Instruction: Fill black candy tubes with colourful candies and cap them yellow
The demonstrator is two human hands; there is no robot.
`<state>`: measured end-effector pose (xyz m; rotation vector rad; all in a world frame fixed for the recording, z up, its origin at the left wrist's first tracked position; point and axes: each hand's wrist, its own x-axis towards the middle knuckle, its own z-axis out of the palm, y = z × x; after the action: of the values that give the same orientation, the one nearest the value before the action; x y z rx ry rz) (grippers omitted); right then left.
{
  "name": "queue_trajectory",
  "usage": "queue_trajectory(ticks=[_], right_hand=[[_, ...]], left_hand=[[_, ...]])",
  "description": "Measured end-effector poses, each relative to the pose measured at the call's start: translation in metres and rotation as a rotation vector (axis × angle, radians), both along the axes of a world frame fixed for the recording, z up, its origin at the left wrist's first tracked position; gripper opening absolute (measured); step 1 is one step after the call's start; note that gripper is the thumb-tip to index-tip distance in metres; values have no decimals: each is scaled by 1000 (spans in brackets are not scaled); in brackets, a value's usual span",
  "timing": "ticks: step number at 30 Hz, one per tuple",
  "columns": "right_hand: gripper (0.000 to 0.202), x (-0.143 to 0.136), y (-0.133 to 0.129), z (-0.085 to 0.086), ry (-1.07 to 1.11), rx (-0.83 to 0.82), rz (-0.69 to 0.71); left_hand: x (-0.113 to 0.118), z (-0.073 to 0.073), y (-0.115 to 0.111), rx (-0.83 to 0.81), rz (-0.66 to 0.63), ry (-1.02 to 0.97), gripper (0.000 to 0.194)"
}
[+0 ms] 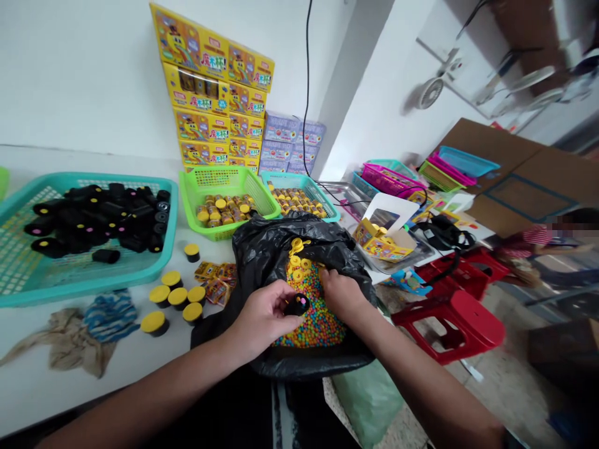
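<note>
My left hand (266, 315) is closed round a small black cup (296, 305) with a pink dot on its end, held above a heap of colourful candy beads (322, 321). The beads lie in a black plastic bag (266, 249) that is folded open in front of me. My right hand (344, 294) reaches into the bag from the right, fingers curled at the beads; what they hold, if anything, is hidden. Several yellow caps (299, 265) rest on the beads near the fingers of my right hand.
A turquoise basket (88, 284) of black cups stands left. Black cups with yellow lids (178, 298), small packets (218, 280) and rags (110, 315) lie on the table. Behind are a green basket (219, 234), a blue basket (334, 212) and stacked yellow boxes (201, 121). Red stools (472, 318) stand right.
</note>
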<state>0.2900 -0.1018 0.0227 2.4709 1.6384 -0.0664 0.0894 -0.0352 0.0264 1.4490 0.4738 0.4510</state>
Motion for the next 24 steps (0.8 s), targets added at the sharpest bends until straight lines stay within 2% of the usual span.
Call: queue_trajectory(ticks=[4, 9, 12, 14, 17, 18, 20, 24], right_hand=[[31, 6, -5, 9, 101, 84, -16], [7, 18, -13, 20, 313, 277, -85], [6, 11, -18, 24, 458, 399, -147], [15, -3, -22, 27, 765, 501, -202], [27, -28, -24, 32, 1465, 585, -322], [29, -36, -24, 32, 1629, 584, -357], [30, -48, -21, 32, 1741, 580, -386], [26, -56, -15, 28, 1709, 646, -377]], left_hand=[[-1, 0, 1, -24, 0, -29, 25], [-1, 1, 1, -21, -10, -30, 22], [-1, 1, 1, 3, 11, -26, 21], [0, 1, -1, 29, 21, -29, 20], [1, 0, -2, 60, 27, -39, 19], [1, 0, -2, 65, 24, -43, 19], [1, -1, -2, 72, 13, -44, 18], [0, -1, -2, 87, -4, -29, 17]])
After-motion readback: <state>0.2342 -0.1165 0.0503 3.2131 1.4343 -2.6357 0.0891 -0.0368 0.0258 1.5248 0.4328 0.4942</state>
